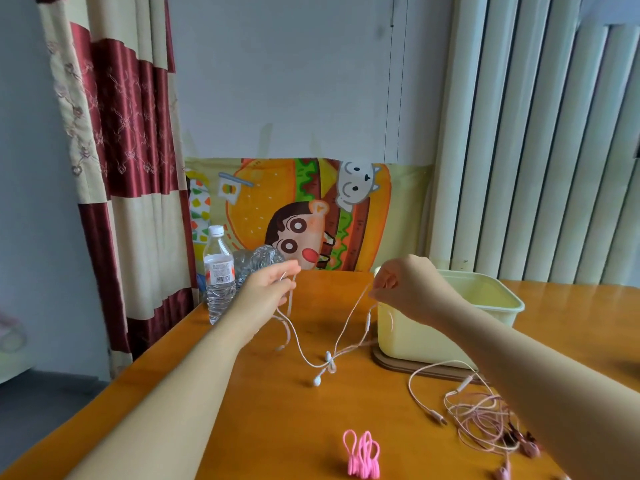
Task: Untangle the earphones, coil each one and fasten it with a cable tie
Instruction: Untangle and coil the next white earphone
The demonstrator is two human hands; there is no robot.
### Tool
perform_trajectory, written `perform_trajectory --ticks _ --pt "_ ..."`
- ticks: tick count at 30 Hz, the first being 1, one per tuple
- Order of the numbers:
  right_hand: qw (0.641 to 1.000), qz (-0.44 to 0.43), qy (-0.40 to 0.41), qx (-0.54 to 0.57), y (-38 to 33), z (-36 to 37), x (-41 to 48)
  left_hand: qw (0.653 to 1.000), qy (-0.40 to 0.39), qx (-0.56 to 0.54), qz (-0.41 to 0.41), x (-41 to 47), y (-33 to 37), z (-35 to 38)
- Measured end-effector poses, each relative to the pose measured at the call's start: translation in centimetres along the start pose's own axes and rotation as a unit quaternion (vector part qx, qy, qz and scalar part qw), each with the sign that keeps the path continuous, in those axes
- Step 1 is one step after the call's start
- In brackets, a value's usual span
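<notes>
A pale grey wall (294, 81) fills the back of the room. Cream vertical blinds (536, 150) cover its right side and a curtain (117, 150) in dark red and cream bands hangs at the left. In front of it an orange-brown wooden table (277, 427) takes up the lower part of the view. Its far edge meets a cartoon-printed cloth (294, 209) showing a burger and a wide-eyed figure.

On the right half of the table stands a pale yellow plastic tub (509, 299), set on a thin wooden board (391, 367) whose rounded corner pokes out beneath it. At the far left corner a clear water bottle (218, 275) with a white cap stands upright, and a crushed clear bottle (256, 261) lies just beside it.

Both bare forearms reach forward over the table. The left hand (266, 289) is raised and pinches one stretch of a pale pink earphone (301, 355) between thumb and fingers. The right hand (405, 289), near the tub's front corner, pinches another stretch with curled fingertips. The cable sags between the hands in a loose V, with loops trailing under the left hand and a white earbud at the lowest point near the tabletop. It cannot be told whether the earbud touches the wood.

A tangle of pink earphones (481, 417) lies on the table under the right forearm. A small bunch of bright pink cable ties (362, 455) sits near the front edge.
</notes>
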State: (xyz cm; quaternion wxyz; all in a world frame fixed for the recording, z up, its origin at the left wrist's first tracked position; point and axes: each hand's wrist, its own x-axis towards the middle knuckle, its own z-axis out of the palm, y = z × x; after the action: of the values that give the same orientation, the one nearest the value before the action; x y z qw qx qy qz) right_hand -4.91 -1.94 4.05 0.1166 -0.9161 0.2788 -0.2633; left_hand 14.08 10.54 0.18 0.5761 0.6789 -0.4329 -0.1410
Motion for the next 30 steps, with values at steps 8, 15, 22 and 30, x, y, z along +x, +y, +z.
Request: perform_trajectory --ticks 8,15,22,30 --pt "0.999 -0.002 -0.03 0.039 0.7 -0.1 0.2 0.978 -0.029 0.206 -0.02 1.7 0.3 0.8" --pt "0.987 0.049 -0.155 0.004 3.2 1.5 -1.5 0.891 -0.108 0.409 -0.165 0.5 -3.8 1.2" --pt "0.991 0.041 -0.124 0.041 3.0 1.7 -1.6 0.784 -0.155 0.57 -0.19 0.1 -4.7 3.7" --pt "0.99 -0.028 -0.065 0.118 0.6 -0.2 -1.5 0.954 -0.234 0.187 -0.028 -1.6 0.6 7.9"
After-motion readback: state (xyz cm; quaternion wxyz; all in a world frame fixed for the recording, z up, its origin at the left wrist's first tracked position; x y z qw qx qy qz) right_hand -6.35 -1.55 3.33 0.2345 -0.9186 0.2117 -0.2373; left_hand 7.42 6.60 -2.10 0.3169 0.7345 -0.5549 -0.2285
